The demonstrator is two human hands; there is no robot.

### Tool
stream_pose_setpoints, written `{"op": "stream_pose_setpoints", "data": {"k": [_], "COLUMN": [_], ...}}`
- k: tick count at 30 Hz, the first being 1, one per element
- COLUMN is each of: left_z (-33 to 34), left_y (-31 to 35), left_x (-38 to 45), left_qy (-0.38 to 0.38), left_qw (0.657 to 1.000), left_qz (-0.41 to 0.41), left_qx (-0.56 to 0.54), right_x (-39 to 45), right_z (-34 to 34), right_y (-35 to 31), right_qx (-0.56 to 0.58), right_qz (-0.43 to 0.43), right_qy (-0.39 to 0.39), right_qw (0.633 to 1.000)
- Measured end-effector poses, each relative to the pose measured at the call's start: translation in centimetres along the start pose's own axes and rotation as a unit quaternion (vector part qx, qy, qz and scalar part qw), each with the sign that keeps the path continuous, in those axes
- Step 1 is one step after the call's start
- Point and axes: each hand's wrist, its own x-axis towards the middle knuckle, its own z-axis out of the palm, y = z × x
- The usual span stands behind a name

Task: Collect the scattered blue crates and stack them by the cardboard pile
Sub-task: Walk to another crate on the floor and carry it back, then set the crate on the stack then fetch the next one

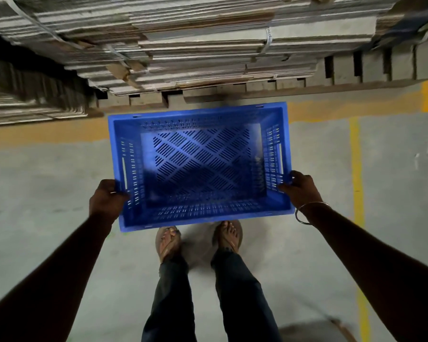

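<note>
Open grey concrete floor (47,183) flanks both sides; ahead, the tall stacked flattened-cardboard pile (195,45) on wooden pallets (257,87) blocks passage.

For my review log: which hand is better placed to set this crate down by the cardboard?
Neither clearly. The left hand and right hand each grip a short side of the blue crate, level before the cardboard pile; lowering likely needs both.

Grey concrete floor (47,183); yellow lines (356,174)
</note>
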Motion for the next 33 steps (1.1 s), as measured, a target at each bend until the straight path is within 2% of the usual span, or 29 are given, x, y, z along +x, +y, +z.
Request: {"op": "stream_pose_setpoints", "data": {"k": [7, 12, 17, 20, 23, 25, 28, 33], "left_z": [-0.5, -0.6, 0.1, -0.1, -0.5, -0.8, -0.9, -1.3], "left_y": [0.3, 0.4, 0.5, 0.7, 0.6, 0.4, -0.2, -0.8], "left_x": [0.0, -0.5, -0.9, -1.3, -2.1, -3.2, -5.3, -9.5], "left_qy": [-0.001, -0.006, -0.080, -0.120, -0.155, -0.151, -0.141, -0.114], "left_qw": [1.000, 1.000, 0.990, 0.979, 0.976, 0.974, 0.975, 0.972], "left_qz": [0.008, 0.030, 0.069, 0.070, 0.083, 0.085, 0.105, 0.153], "left_qx": [-0.015, 0.003, 0.093, 0.150, 0.130, 0.142, 0.138, 0.135], "right_x": [-0.9, -1.1, -1.4, -1.5, -1.5, -2.0, -4.0, -9.6], "right_z": [1.2, 1.1, 1.1, 1.3, 0.9, 0.7, 1.1, 1.6], "right_y": [-0.6, -0.2, 0.1, -1.0, -2.4, -2.8, -2.8, -2.9], "right_qx": [-0.004, -0.004, -0.077, -0.107, -0.098, -0.111, -0.091, -0.051], "right_qz": [-0.025, -0.032, -0.050, -0.010, 0.042, 0.042, 0.001, -0.121], "right_qy": [0.005, -0.018, -0.040, -0.070, -0.087, -0.076, -0.041, -0.001], "right_qw": [1.000, 0.999, 0.995, 0.992, 0.990, 0.990, 0.995, 0.991]}}
